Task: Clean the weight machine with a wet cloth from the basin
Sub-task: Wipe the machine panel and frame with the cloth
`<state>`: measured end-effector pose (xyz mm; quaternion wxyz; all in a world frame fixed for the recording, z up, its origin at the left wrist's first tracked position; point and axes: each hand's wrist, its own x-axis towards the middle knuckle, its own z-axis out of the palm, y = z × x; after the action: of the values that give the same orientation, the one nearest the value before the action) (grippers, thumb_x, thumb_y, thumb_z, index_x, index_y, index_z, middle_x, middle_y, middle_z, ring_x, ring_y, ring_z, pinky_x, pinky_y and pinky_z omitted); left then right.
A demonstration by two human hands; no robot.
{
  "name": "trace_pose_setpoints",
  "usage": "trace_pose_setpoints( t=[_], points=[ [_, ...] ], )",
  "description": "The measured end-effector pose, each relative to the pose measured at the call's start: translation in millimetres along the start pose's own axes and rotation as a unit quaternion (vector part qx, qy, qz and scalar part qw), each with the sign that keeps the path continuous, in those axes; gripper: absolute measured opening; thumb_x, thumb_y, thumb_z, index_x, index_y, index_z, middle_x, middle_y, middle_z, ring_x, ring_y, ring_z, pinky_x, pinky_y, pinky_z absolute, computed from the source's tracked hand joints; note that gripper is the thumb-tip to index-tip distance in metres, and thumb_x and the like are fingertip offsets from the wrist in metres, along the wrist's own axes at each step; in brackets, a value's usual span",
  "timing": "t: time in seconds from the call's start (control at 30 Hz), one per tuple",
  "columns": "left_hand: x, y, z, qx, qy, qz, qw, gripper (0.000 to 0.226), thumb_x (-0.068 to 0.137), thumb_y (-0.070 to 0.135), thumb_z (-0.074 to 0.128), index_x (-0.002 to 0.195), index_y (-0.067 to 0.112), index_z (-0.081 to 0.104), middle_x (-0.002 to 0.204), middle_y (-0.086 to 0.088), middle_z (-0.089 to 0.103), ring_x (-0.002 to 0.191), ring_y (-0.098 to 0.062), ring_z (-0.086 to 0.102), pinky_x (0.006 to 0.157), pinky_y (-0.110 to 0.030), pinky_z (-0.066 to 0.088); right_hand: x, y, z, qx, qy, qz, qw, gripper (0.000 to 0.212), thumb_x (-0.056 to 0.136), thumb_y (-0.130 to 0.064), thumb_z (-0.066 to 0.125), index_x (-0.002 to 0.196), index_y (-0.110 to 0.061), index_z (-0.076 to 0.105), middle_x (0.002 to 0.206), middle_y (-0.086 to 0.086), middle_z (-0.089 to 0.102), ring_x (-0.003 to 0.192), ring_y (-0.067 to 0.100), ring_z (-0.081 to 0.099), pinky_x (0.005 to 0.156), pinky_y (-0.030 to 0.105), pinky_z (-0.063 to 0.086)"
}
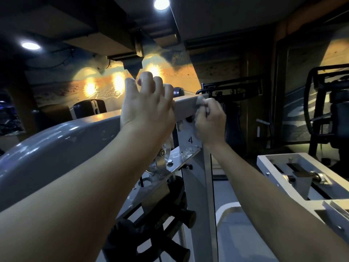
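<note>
Bare forearms (85, 186), bare left grip (149, 110), right grip (210, 122)

Head view, forward, close in

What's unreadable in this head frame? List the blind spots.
- Head view: cloth mostly buried in the right hand; wetness not readable.
- Head view: left hand covers the beam under it; contact hidden.
- Head view: basin outside the frame.
- Head view: black knobs at the bottom too dark for detail.
</note>
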<state>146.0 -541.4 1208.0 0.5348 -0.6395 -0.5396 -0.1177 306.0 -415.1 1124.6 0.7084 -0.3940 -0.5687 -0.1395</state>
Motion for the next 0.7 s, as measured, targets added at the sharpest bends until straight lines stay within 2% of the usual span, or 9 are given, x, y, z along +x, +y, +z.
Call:
trace_pose_setpoints(
  t=[0.07,0.13,0.2,0.33,0.4,0.47,0.53,0.6,0.7],
  points=[
    [0.9,-0.3,0.8,-0.002,-0.002,-0.002,1.0,0.047,0.106,0.037,0.025,0.14,0.006,0.035,0.14,-0.021,0.042,0.133,-0.039,0.036,0.103,-0.054,0.036,23.7,13.8,2.6,-0.01,0.022,0.1,0.995,0.019,0.099,-0.012,0.048,0.08,-0.013,0.051,0.076,0.0,0.056,0.072,0.021,0.052,0.064,0.044,0.048],
    [2.1,-0.3,1.2,-0.004,-0.005,-0.004,1.0,0.047,0.107,0.037,0.024,0.14,0.007,0.036,0.141,-0.021,0.043,0.133,-0.039,0.036,0.104,-0.054,0.036,30.8,16.0,3.8,-0.024,0.026,0.149,0.988,0.017,0.1,-0.017,0.047,0.084,-0.013,0.054,0.078,0.005,0.06,0.072,0.022,0.056,0.066,0.049,0.051],
    [1.2,-0.7,1.1,-0.005,-0.006,-0.009,1.0,0.046,0.107,0.038,0.024,0.139,0.008,0.037,0.14,-0.02,0.043,0.132,-0.038,0.037,0.103,-0.053,0.036,20.1,-0.7,5.4,-0.024,0.021,0.109,0.994,0.016,0.1,-0.016,0.047,0.087,-0.012,0.054,0.078,0.004,0.058,0.07,0.02,0.054,0.062,0.042,0.049],
    [0.5,0.6,3.8,0.002,0.008,-0.011,1.0,0.045,0.106,0.037,0.026,0.137,0.008,0.039,0.135,-0.018,0.045,0.129,-0.036,0.038,0.102,-0.051,0.037,-2.8,-11.2,2.4,-0.002,-0.015,-0.058,0.998,0.013,0.101,-0.008,0.048,0.091,-0.004,0.055,0.081,0.005,0.055,0.067,0.014,0.046,0.057,0.018,0.033],
    [0.3,1.4,3.9,0.002,0.005,-0.008,1.0,0.045,0.106,0.038,0.027,0.136,0.008,0.04,0.135,-0.018,0.045,0.129,-0.036,0.039,0.102,-0.051,0.037,9.1,8.4,3.9,-0.041,-0.009,-0.043,0.998,0.015,0.104,-0.014,0.046,0.095,-0.006,0.054,0.082,0.002,0.055,0.066,0.015,0.047,0.055,0.024,0.038],
    [1.0,0.2,4.0,0.005,0.003,-0.01,1.0,0.044,0.106,0.039,0.028,0.136,0.008,0.04,0.136,-0.018,0.046,0.129,-0.036,0.039,0.102,-0.051,0.037,25.0,25.0,4.2,-0.057,-0.008,0.042,0.997,0.02,0.107,-0.025,0.04,0.096,-0.012,0.05,0.081,0.001,0.059,0.068,0.02,0.054,0.057,0.043,0.048],
    [1.4,-0.9,2.5,0.004,0.002,-0.012,1.0,0.045,0.106,0.039,0.029,0.136,0.008,0.041,0.136,-0.018,0.046,0.129,-0.036,0.039,0.101,-0.051,0.037,31.6,30.0,4.9,-0.053,-0.003,0.107,0.993,0.019,0.107,-0.03,0.04,0.095,-0.017,0.047,0.083,0.003,0.061,0.073,0.022,0.059,0.061,0.051,0.052],
    [0.9,0.4,2.1,0.002,-0.002,-0.008,1.0,0.045,0.106,0.039,0.028,0.136,0.008,0.04,0.138,-0.019,0.046,0.13,-0.036,0.039,0.102,-0.051,0.037,25.2,18.0,6.2,-0.041,0.006,0.116,0.992,0.016,0.106,-0.026,0.043,0.096,-0.016,0.05,0.083,0.003,0.062,0.073,0.021,0.059,0.063,0.049,0.052],
    [1.2,0.4,4.1,0.008,0.007,0.0,1.0,0.044,0.106,0.039,0.029,0.135,0.008,0.039,0.136,-0.018,0.046,0.129,-0.036,0.039,0.101,-0.05,0.037,-2.4,-9.3,6.8,0.01,-0.012,0.01,1.0,0.011,0.102,-0.014,0.046,0.099,-0.01,0.056,0.083,0.003,0.061,0.071,0.018,0.056,0.061,0.035,0.046]
  ],
)
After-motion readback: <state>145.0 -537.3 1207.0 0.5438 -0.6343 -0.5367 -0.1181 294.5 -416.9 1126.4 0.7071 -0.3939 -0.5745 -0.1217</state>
